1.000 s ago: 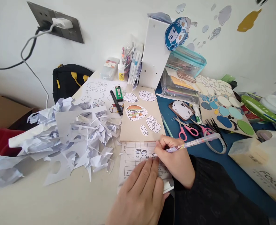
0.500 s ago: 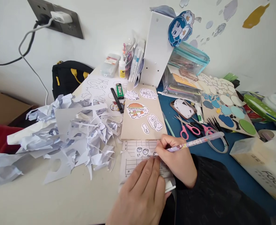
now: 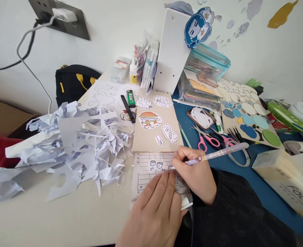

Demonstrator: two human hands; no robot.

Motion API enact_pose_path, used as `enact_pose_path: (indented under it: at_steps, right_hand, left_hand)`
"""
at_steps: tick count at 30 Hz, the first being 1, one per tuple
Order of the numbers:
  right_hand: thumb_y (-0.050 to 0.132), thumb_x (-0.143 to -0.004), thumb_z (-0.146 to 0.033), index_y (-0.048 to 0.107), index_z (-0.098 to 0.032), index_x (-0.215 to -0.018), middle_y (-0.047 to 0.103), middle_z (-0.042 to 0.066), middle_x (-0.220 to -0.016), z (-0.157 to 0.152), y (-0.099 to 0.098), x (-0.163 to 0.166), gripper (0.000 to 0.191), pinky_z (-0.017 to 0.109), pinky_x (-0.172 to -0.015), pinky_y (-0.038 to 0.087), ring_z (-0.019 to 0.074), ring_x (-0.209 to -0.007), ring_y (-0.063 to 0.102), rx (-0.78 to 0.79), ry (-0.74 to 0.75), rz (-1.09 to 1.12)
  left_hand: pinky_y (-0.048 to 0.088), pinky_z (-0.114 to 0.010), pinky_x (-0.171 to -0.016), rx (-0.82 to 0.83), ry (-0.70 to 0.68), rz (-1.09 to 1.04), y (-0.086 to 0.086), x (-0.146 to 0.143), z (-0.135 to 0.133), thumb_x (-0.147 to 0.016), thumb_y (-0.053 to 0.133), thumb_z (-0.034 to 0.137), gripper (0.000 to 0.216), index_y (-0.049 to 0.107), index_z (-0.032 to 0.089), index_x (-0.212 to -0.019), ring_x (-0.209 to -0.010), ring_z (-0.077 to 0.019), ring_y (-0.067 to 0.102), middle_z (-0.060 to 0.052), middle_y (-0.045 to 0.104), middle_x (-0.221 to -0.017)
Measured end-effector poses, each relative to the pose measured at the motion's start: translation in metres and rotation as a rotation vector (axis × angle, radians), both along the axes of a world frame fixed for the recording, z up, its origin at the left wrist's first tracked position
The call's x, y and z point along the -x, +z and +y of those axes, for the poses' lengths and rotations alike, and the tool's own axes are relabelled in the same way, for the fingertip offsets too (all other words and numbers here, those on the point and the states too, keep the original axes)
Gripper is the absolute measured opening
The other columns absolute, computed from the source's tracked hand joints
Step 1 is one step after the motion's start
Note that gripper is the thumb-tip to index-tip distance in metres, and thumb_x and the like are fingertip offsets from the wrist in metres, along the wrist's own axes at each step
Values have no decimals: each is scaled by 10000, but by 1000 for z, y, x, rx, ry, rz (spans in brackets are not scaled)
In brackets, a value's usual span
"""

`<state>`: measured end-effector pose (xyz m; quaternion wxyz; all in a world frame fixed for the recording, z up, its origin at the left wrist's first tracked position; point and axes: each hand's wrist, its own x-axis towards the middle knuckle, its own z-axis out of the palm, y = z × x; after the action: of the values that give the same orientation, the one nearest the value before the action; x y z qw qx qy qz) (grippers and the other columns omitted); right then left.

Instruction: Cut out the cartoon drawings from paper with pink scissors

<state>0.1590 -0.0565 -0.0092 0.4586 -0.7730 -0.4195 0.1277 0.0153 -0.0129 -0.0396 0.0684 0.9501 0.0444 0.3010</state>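
Note:
My right hand (image 3: 192, 169) is closed round a slim lilac pen (image 3: 215, 153) with a printed pattern, its tip near a small drawn shape on white paper. That small paper piece (image 3: 155, 169) bears two round doodles and a few written marks. It lies on a lined, printed sheet (image 3: 144, 178). My left hand (image 3: 156, 209) rests flat over the sheet, fingers stretched toward the pen tip. A white strip (image 3: 186, 204) sticks out beside my left thumb. Just beyond is a beige board (image 3: 154, 139) with several cut-out drawings, including a burger drawing (image 3: 150, 120).
Crumpled paper scraps (image 3: 89, 144) heap on the left. Pink-handled scissors (image 3: 205, 139), a tape ring (image 3: 240, 159) and a tissue pack (image 3: 285, 181) lie at right. A black cutter (image 3: 128, 108) and green lighter (image 3: 131, 98) lie behind the scraps. A white file holder (image 3: 170, 51) stands at the back.
The pen's upper end has shifted slightly to the right, and my right hand has turned a little with it. My left hand stays in place. The view has tilted slightly.

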Motion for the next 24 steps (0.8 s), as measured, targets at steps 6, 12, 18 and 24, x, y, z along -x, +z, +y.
enact_pose_path:
  at_steps: [6,12,18,24]
  right_hand:
    - [485,-705,-112,316,-223,-515,351,-86,-456,0,0,0,278,220,-440,305,93,-431,322,15,16,-8]
    - [484,-687,-105,315,-223,-509,349,-86,-450,-1,0,1,272,223,-437,304,94,-425,321,18,14,-24]
    - [482,-701,-97,311,-229,-515,351,-85,-451,0,0,1,285,223,-432,315,100,-429,322,21,5,-1]
    - [493,-690,-94,319,-229,-507,358,-85,-447,0,1,1,286,226,-429,318,102,-424,329,26,-6,-5]
  left_hand:
    - [347,-378,-1030,-13,-5,-12,0,1,2,-997,338,182,302,622,107,-925,-1061,-258,684,-151,746,-1103]
    - [369,-377,-1017,-15,-1,-3,1,-1,2,-997,336,181,307,628,100,-947,-1061,-258,682,-149,743,-1110]
    - [410,-374,-1001,-10,6,15,1,0,2,-998,341,183,317,644,107,-944,-1072,-251,673,-130,748,-1099]
    - [419,-378,-989,-12,2,15,2,1,2,-1001,328,182,329,643,103,-948,-1068,-255,675,-141,745,-1105]
